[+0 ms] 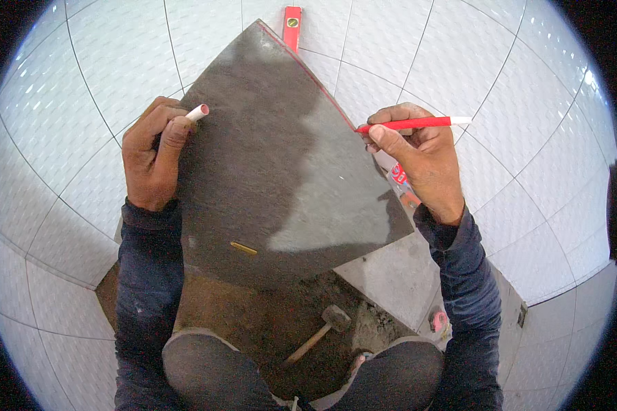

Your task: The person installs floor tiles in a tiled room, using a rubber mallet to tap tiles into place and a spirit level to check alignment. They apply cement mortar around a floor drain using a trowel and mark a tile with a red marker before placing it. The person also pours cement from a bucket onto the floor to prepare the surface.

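My left hand (154,147) is closed on a short white cylinder (197,111) with a pink end, held at the left edge of a large dark grey tile (247,151). My right hand (418,157) grips a red marker (411,123) with a white end, held level, its left tip at the tile's right edge. A thin red line runs along that edge up to the top corner. A small yellow strip (243,248) lies on the lower part of the tile, which has a paler patch on its right side.
A red spirit level (291,20) stands behind the tile's top corner. Below lie a wooden-handled mallet (332,318) on dirty ground, a pale grey slab (384,274) and a pink round object (438,322). A printed item (406,188) shows beside my right wrist. White tiled surfaces surround the work.
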A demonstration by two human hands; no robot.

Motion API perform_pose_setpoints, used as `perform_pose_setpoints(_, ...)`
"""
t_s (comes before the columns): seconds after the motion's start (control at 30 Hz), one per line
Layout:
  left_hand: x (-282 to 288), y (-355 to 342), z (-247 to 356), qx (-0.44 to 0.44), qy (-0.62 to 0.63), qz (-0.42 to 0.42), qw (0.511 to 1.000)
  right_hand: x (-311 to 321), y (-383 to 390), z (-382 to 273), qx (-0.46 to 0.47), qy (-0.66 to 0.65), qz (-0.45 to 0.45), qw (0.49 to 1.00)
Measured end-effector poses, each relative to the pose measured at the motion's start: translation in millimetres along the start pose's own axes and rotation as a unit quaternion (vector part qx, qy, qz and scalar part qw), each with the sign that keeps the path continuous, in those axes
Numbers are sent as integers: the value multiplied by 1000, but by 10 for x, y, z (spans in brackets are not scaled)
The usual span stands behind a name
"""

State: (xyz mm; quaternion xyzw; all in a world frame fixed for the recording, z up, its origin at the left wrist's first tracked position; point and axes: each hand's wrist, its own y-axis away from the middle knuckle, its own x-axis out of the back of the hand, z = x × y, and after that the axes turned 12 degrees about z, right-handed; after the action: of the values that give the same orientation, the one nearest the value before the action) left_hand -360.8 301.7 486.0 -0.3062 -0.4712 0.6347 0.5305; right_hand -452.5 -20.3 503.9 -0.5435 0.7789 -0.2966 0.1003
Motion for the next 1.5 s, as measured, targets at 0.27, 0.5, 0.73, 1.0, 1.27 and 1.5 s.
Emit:
perform_pose_setpoints(0.27, -5, 23, 29, 4, -7, -2, 1000, 95, 85, 153, -11, -8, 3, 1000)
perform_pose_setpoints(0.5, -24, 39, 21, 4, -5, 0, 1000, 186, 169, 251, -26, -13, 18, 999)
perform_pose_setpoints(0.73, -42, 63, -39, 17, 15, 16, 1000, 264, 232, 337, -28, 7, 23, 999)
perform_pose_setpoints(1.0, -17, 65, -50, 21, 0, 4, 1000, 321, 289, 424, -23, 3, 20, 1000)
perform_pose_setpoints(1.27, -29, 67, -50, 9, -12, 13, 1000, 400, 361, 542, -39, 9, 26, 999)
perform_pose_setpoints(1.5, -11, 73, -82, 8, -35, 18, 999, 495, 440, 641, -50, 14, 23, 998)
